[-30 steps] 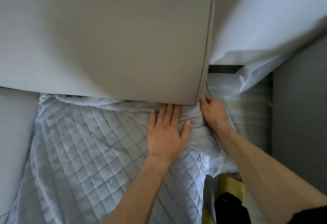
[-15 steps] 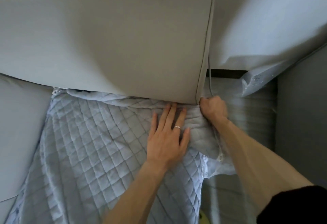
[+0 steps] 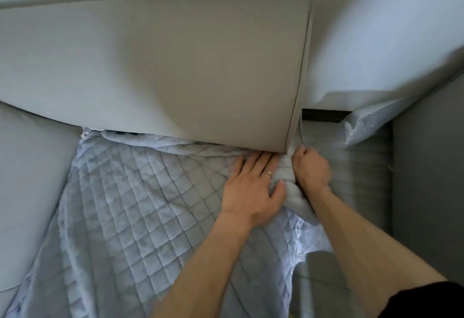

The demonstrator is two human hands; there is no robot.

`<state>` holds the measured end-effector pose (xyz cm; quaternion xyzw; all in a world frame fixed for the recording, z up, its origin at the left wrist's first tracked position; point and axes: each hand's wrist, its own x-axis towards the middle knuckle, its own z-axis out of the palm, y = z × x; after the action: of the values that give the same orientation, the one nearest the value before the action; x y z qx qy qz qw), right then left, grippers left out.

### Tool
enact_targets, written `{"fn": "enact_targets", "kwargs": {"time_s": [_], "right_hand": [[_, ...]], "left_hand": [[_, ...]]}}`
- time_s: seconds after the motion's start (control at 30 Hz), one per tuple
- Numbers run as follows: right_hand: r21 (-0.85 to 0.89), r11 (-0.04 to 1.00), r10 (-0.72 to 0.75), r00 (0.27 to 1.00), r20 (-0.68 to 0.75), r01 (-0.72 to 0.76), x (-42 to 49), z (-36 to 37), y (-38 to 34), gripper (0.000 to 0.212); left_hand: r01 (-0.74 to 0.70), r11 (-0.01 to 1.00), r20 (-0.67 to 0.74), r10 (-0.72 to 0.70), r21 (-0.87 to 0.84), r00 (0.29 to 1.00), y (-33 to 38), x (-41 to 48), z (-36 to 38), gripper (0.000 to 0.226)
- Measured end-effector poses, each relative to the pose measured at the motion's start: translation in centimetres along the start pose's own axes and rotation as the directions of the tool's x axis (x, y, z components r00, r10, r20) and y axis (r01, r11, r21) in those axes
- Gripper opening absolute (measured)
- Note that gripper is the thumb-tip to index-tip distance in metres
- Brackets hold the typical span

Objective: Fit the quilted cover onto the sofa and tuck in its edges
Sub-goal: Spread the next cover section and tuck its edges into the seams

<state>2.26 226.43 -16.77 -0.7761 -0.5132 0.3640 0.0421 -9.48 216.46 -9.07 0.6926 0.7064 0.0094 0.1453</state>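
Some quilted cover [image 3: 150, 204] beneath back cushion [image 3: 175, 66]

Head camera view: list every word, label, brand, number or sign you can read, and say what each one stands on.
None: no word, label, brand, number or sign shows anywhere in this view.
The quilted cover, the back cushion and the clear plastic wrap are all plain.
The ring on the left hand shows no marking that can be made out.
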Motion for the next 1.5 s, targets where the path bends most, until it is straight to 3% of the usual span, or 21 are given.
{"fn": "enact_targets", "kwargs": {"time_s": [0.1,0.17,0.27,0.37,0.47,0.53,0.67,0.8,1.0,1.13,1.27,1.4,1.5], "right_hand": [[-0.175,0.968,-0.207,0.964,-0.169,0.178,-4.9,-1.9,0.8,0.03],[-0.224,0.916,-0.377,0.904,-0.2,0.332,-8.4,-3.0,0.7,0.017],[-0.199,0.749,-0.662,0.732,-0.162,0.632,-14.2,-3.2,-2.0,0.006],[-0.165,0.574,-0.809,0.586,0.037,0.802,-17.1,-0.7,-7.3,0.028],[-0.157,0.475,-0.792,0.498,0.353,0.866,-17.5,3.2,-13.0,0.055],[-0.21,0.385,-0.773,0.438,0.459,0.899,-17.1,5.5,-15.1,0.06],[-0.345,0.381,-0.754,0.504,0.421,0.858,-16.9,7.7,-15.5,0.063],[-0.399,0.357,-0.734,0.518,0.44,0.845,-15.4,8.8,-17.1,0.068],[-0.431,0.214,-0.65,0.457,0.607,0.877,-13.0,8.9,-18.9,0.064],[-0.34,0.445,-0.489,0.542,0.683,0.829,-12.7,8.9,-21.6,0.059],[-0.43,0.403,-0.586,0.588,0.557,0.808,-16.5,7.8,-19.5,0.077],[-0.264,0.358,-0.69,0.445,0.571,0.895,-18.7,10.0,-20.3,0.079],[-0.249,0.31,-0.712,0.398,0.578,0.917,-18.1,12.6,-22.7,0.076]], "left_hand": [[0.016,0.998,0.023,-0.014,-0.053,1.0,-2.1,-2.8,-1.6,0.056],[0.098,0.992,0.01,-0.097,-0.079,0.995,-4.6,-5.3,-2.8,0.053],[0.222,0.973,0.026,-0.22,-0.061,0.975,-9.5,-9.2,-4.7,0.06],[0.365,0.931,0.04,-0.364,-0.028,0.931,-14.3,-10.8,-6.2,0.067],[0.389,0.921,0.067,-0.388,-0.001,0.919,-18.0,-10.0,-7.2,0.066],[0.378,0.926,0.089,-0.376,-0.002,0.922,-19.7,-8.7,-7.5,0.064],[0.353,0.936,0.116,-0.351,0.0,0.929,-21.6,-6.3,-6.7,0.063],[0.342,0.94,0.153,-0.338,0.003,0.929,-22.4,-4.0,-6.1,0.068],[0.357,0.934,0.201,-0.353,0.017,0.914,-23.5,-1.7,-6.1,0.071],[0.362,0.932,0.236,-0.355,0.017,0.904,-22.1,-1.1,-7.7,0.064],[0.378,0.922,0.179,-0.36,-0.08,0.916,-23.1,-4.5,-8.6,0.069],[0.364,0.93,0.166,-0.366,0.043,0.916,-27.7,-6.7,-8.8,0.069],[0.343,0.936,0.194,-0.351,0.074,0.916,-29.0,-6.2,-7.9,0.066]]}}
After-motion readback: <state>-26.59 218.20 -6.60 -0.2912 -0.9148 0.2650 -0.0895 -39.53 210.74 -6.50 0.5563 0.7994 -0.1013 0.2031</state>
